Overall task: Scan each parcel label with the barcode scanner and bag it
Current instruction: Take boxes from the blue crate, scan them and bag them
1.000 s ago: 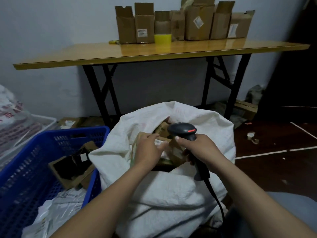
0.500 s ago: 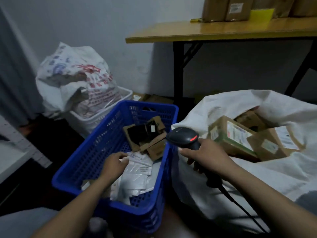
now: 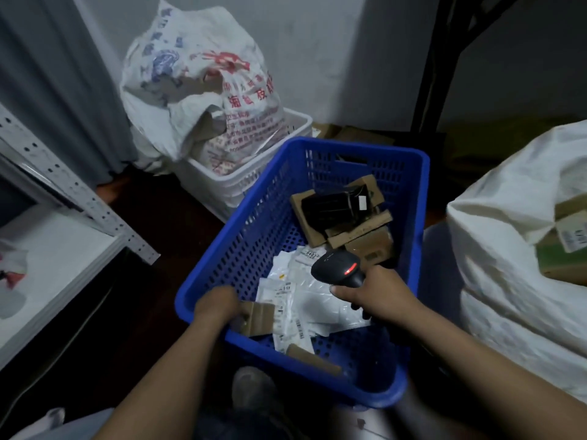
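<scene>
left hand (image 3: 217, 304) fingers curl round a box (image 3: 259, 317) at the crate (image 3: 241, 223) lower-left rim; right hand (image 3: 379, 292) grips the scanner (image 3: 338, 269) mid-crate.

I see a dark floor (image 3: 165, 217) bearing a blue crate (image 3: 365, 147), a white crate (image 3: 241, 185) behind it and a sack (image 3: 508, 281) to its right.

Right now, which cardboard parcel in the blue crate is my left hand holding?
The small cardboard box against the blue crate's near-left wall; your left hand grips it. The torn-open boxes with black contents lie untouched farther back.
</scene>
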